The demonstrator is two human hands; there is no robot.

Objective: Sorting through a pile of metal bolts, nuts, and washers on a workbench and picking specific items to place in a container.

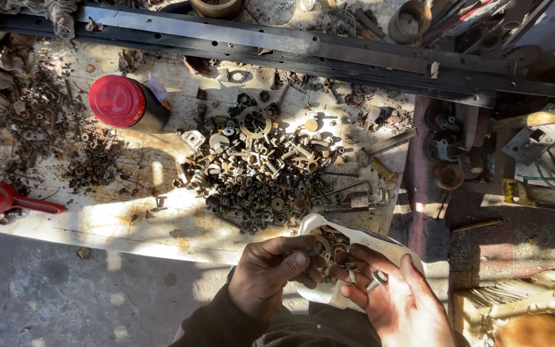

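My left hand (270, 273) pinches the rim of a white plastic container (329, 292) that holds rusty nuts and washers (326, 247). My right hand (396, 301) supports the container from the right and below, palm up. Two bolts (364, 275) lie across its fingers, one of them with a washer under its head. Just beyond the container a large heap of rusty bolts, nuts and washers (264, 173) is spread over the white bench top (130, 218).
A jar with a red lid (123, 103) lies on its side at the left. A red tool (8, 200) sits at the bench's left edge. Long black steel bars (290, 48) run across the back. Rusty parts (448, 144) and a broom (515, 295) are at right.
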